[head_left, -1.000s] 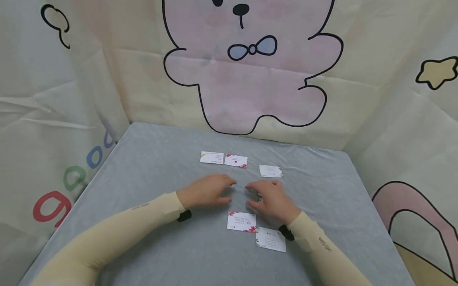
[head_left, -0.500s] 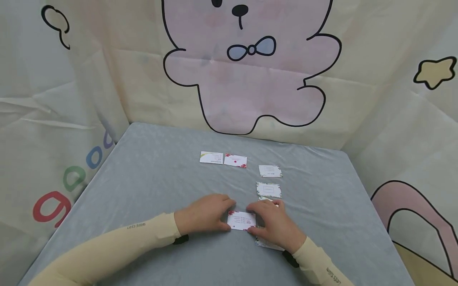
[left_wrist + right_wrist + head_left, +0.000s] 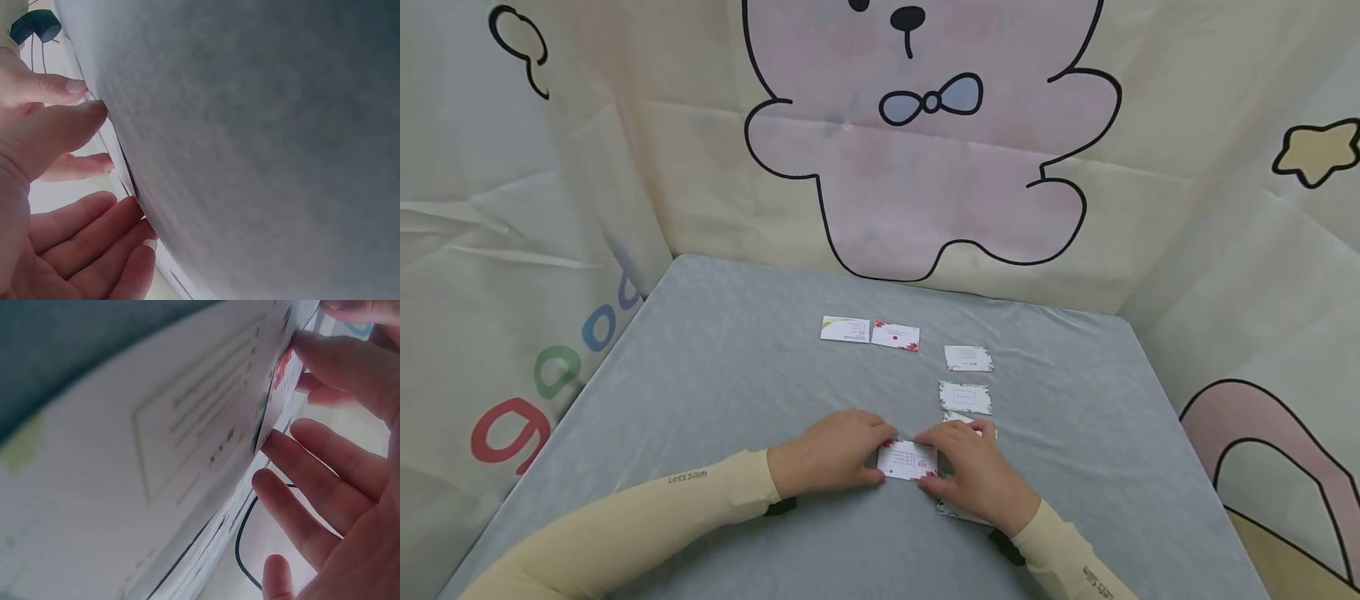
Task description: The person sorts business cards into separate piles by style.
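A white business card [image 3: 901, 460] with red floral corners lies between both hands over the grey cloth. My left hand [image 3: 831, 454] holds its left end, the index finger at the far edge and the thumb at the near edge. The right hand [image 3: 981, 475] pinches the other end the same way, thumb and index across the card. In the right wrist view, the red-flowered card [image 3: 278, 387] shows edge-on between thumb and fingertips. Partly hidden under the right hand is a card with green leaves [image 3: 961, 511], seen close up in the right wrist view.
Beyond the right hand lie leaf-bordered cards, one [image 3: 965, 397] in the middle and another [image 3: 968, 358] farther back; a third [image 3: 958, 417] is mostly covered by the fingers. At the back, a yellow-cornered card [image 3: 845, 328] sits beside a red-flowered card [image 3: 896, 335]. Printed curtains enclose the table [image 3: 737, 350].
Both hands have come nearer from the middle of the table to the red-flowered card and taken its two ends. The leaf-bordered card behind has come into view.
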Motion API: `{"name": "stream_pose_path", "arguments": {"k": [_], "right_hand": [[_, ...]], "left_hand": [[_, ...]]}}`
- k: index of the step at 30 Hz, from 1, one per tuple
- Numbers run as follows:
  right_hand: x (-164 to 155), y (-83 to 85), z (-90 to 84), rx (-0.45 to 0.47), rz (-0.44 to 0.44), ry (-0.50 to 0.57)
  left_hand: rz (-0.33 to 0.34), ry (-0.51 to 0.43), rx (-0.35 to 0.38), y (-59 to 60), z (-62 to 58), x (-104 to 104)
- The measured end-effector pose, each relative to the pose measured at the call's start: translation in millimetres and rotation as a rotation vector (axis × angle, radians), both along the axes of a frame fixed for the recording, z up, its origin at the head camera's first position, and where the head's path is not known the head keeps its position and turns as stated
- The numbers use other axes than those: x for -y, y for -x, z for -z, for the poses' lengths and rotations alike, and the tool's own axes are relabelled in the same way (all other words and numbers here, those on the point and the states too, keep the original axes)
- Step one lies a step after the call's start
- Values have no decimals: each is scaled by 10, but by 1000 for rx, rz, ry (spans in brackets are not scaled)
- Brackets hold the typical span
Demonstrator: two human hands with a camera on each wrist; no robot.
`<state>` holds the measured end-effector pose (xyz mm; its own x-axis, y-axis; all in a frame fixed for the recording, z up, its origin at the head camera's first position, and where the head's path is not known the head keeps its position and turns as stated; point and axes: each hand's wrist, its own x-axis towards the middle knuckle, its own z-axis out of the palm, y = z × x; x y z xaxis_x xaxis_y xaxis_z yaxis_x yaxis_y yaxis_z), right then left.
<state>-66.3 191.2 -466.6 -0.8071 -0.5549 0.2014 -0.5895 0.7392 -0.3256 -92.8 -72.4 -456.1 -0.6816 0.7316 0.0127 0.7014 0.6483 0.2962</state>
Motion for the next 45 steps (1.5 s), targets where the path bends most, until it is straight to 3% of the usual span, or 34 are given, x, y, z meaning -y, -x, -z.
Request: {"name": "stream_pose_path", "arguments": {"k": [8,20,29,37,41,45], "right_hand": [[22,6,16,-59,-17,2],[31,-3,-31,8,14,-35],[37,0,-16,-19,-3,-39],[44,1,11,-79,-30,-24],[40,-1,1,-68,-28,-35],[36,1,-27,-35,-21,-53]], "left_hand": [[4,-4,-5,-7,8,-7],[16,3,-33,-14,-5,-19],[42,-16,-46,-20,20,-4],[21,-12,-47,-51,12,-12],[13,-12,-84,-78,19,-25],[32,-9,-167,-104,40,-23]]}}
